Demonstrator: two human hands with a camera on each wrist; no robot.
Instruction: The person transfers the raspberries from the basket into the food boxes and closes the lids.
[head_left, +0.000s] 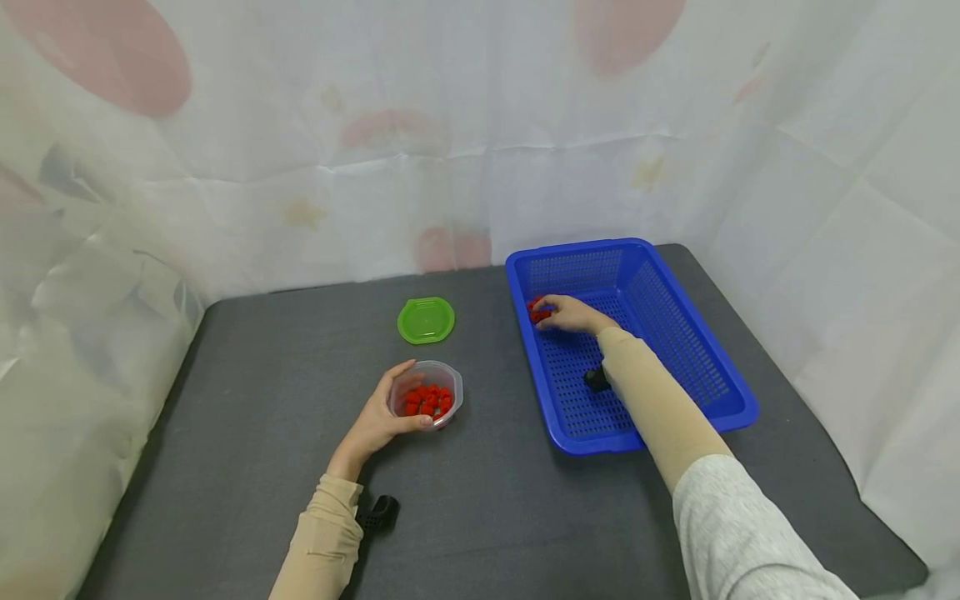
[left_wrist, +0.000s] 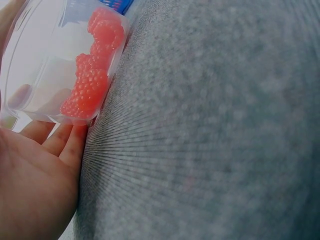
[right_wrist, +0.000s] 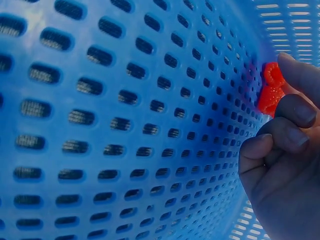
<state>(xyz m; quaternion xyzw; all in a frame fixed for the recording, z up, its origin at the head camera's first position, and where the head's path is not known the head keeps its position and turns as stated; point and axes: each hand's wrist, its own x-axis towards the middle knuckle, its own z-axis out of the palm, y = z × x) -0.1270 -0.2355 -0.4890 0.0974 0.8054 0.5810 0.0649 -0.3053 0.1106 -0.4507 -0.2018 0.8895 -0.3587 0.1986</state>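
Berries (head_left: 542, 316), red and bumpy, lie just left of the nearer right hand (head_left: 573, 314), inside the blue slotted plastic basket (head_left: 600, 447); I can't tell if it's pinching any, left hand (head_left: 378, 421) grips the clear plastic tub (head_left: 438, 372)

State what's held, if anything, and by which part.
Left hand: clear plastic tub, around its side wall. Right hand: at raspberries; any hold cannot be told.

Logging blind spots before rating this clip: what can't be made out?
Head view: how many red berries lie in the blue basket; the right hand covers part of the group.
Right wrist view: whether that hand grips a berry; its fingers hide any contact.
Left wrist view: the full outline of the clear container, cut off by the top edge; detail on the table, blurred.
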